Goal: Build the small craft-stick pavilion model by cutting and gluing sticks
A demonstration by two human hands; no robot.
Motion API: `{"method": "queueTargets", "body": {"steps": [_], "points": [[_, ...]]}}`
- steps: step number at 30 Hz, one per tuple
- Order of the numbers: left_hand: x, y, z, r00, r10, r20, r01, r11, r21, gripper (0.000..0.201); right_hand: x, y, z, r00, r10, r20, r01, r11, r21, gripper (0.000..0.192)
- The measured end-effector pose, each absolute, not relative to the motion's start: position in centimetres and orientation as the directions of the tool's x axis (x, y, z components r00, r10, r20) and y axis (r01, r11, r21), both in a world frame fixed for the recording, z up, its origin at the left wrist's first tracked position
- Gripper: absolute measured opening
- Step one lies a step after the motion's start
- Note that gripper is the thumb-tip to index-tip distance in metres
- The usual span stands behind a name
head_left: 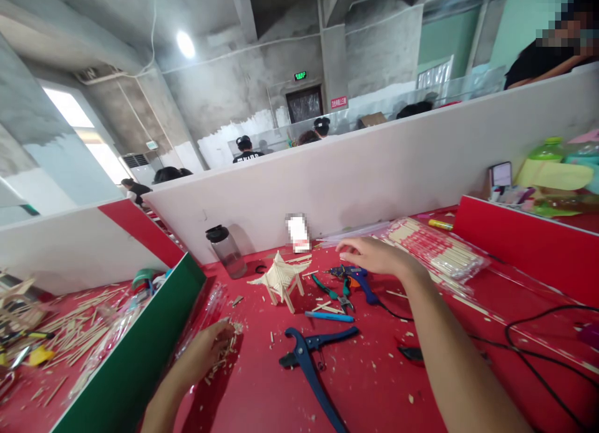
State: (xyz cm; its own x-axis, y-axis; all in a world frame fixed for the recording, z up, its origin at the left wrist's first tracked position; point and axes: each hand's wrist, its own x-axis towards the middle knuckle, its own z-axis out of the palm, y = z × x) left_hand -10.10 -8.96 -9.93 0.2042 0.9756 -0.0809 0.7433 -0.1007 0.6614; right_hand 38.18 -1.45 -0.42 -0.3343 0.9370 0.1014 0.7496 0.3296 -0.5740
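The left hand (209, 349) is resting on the red table (374, 383), fingers curled loosely over a heap of short wooden stick offcuts (223, 352). The right hand (372, 256) is hovering open, fingers extended, just above the blue hot-glue gun (352, 276). A small model built from wooden sticks (281, 281) is standing between both hands; blue-handled cutting pliers (309, 358) are lying nearer the person.

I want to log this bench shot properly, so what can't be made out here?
- Left hand, head view: its fingertips are buried in wood scraps.
- Right hand: palm side faces away, contact with the glue gun unclear.
- Blue cutter: handle cut off by the bottom edge.
- Card: blurred out.
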Motion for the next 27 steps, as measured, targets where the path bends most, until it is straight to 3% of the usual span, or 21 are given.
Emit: {"method": "queueTargets", "body": {"steps": [13, 18, 22, 27], "points": [[-10.4, -9.9, -8.1, 0.228, 0.972, 0.051, 0.817, -0.219, 0.533, 0.032, 38.3, -1.6, -0.6, -0.337, 0.928, 0.157, 0.719, 0.361, -0.594, 0.021], [-10.2, -9.8, -7.4, 0.174, 0.983, 0.064, 0.842, -0.182, 0.508, 0.031, 38.6, -1.6, -0.6, -0.334, 0.93, 0.152, 0.731, 0.357, -0.582, 0.023], [-10.0, -9.6, -7.5, 0.159, 0.984, 0.082, 0.838, -0.178, 0.515, 0.033, 38.6, -1.7, -0.7, -0.407, 0.912, 0.044, 0.736, 0.356, -0.575, 0.02], [-9.5, -9.3, -7.8, 0.162, 0.975, 0.155, 0.782, -0.222, 0.582, 0.038, 37.8, -2.9, 0.0, -0.554, 0.821, -0.139, 0.649, 0.322, -0.689, 0.018]]}}
